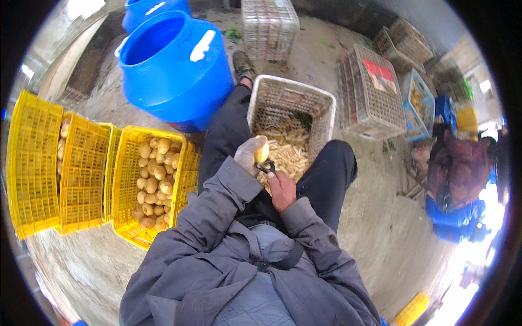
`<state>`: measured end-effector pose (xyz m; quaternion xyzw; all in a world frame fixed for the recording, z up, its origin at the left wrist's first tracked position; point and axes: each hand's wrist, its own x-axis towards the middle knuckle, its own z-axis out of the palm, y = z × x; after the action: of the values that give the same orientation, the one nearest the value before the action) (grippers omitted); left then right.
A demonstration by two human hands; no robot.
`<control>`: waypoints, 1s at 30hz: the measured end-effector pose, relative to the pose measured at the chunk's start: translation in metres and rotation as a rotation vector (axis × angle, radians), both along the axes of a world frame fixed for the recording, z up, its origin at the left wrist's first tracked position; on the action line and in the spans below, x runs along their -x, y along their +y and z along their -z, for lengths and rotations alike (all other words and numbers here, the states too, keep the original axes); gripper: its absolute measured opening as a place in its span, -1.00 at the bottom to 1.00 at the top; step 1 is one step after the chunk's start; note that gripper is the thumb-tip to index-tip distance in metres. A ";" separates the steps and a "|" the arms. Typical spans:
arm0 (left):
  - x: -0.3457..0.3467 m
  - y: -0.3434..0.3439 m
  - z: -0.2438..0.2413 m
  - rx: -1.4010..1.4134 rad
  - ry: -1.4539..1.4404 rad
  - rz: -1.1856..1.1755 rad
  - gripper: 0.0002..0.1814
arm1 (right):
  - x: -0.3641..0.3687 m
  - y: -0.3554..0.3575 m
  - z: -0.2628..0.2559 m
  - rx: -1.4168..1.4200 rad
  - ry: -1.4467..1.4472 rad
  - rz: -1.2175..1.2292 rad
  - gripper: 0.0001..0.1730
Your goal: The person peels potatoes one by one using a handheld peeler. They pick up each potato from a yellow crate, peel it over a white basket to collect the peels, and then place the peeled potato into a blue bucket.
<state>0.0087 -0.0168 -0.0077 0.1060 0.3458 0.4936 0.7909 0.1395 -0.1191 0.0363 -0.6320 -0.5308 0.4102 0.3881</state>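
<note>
My left hand [246, 156], in what looks like a pale glove, grips a potato [262, 152] whose visible side is pale yellow and peeled. In my right hand [282, 190] is a dark-handled peeler [267, 166], its head close against the lower end of the potato. Both hands are over the near side of a whitish plastic crate [293, 94] between my legs. Long peelings [287, 157] cover its bottom, with some dark green matter towards the far side. To my left, a yellow plastic crate [122, 183] holds many unpeeled potatoes [157, 179].
A large blue plastic barrel [179, 81] stands beside my leg at the front left. More yellow crates [83, 175] line the left. Stacked crates [373, 98] and a light blue crate [424, 104] stand right. A person [461, 171] is at the far right, by a blue container [452, 220].
</note>
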 end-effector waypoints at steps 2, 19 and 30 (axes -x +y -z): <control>0.003 0.001 0.000 -0.038 0.094 0.006 -0.71 | -0.002 0.001 0.004 0.069 -0.045 -0.039 -0.58; -0.015 0.003 0.009 -0.048 0.208 -0.119 -0.74 | -0.020 0.001 0.035 0.022 0.165 -0.090 -0.58; -0.015 0.004 0.005 -0.177 0.434 -0.066 -0.57 | -0.027 0.007 0.036 0.067 0.131 -0.156 -0.53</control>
<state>0.0239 -0.0131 -0.0123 0.2673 0.4661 0.5132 0.6692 0.1664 -0.1124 0.0004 -0.5733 -0.5376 0.4971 0.3676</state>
